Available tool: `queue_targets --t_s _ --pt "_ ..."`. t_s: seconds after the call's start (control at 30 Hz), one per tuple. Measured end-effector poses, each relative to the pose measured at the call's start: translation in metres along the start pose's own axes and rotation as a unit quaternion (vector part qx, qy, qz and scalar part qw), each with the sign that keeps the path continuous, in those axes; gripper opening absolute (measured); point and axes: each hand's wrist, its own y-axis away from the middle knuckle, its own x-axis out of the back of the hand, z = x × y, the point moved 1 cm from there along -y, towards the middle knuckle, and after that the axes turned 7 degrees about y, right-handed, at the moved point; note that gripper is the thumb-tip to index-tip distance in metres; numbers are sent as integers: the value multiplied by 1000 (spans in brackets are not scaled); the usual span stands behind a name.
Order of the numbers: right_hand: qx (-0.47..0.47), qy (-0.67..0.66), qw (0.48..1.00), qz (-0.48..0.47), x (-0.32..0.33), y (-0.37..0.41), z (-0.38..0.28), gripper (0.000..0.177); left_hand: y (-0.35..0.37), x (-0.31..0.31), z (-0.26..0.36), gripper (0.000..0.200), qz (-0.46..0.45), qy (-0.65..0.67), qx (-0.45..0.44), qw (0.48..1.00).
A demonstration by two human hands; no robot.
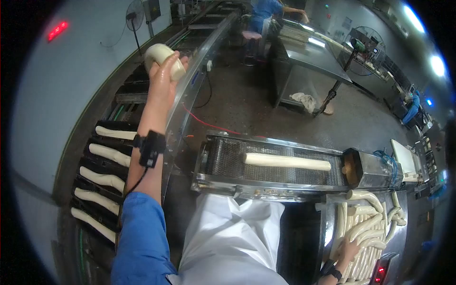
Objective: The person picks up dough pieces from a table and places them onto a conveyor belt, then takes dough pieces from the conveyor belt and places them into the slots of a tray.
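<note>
My left hand (167, 71) is raised at the upper left, wrapped around a thick, curved pale dough roll (159, 53) above the trough line. Down at the lower right, my right hand (349, 251) is among a pile of dough rolls, its fingers closed around the near end of one dough roll (363, 227). Part of those fingers is hidden by dough. One long, straight dough roll (287, 161) lies lengthwise on the mesh conveyor (223, 159) in front of me, apart from both hands.
Dark troughs (95, 175) on the left each hold a dough strip. A metal tray (329, 223) carries the pile, beside a red-lit display (381, 271). A metal housing (373, 173) covers the conveyor's right end. A steel table (318, 59) and a co-worker in blue (264, 14) are farther back.
</note>
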Motion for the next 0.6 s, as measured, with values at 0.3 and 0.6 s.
queue_targets --t_s 0.3,0.6 --pt "-16 6 1000 -15 8 2 -5 70 101 28 -165 39 -321 -455 158 815" --pt "7 -31 999 15 39 26 -25 67 210 16 -199 52 -444 -639 26 628"
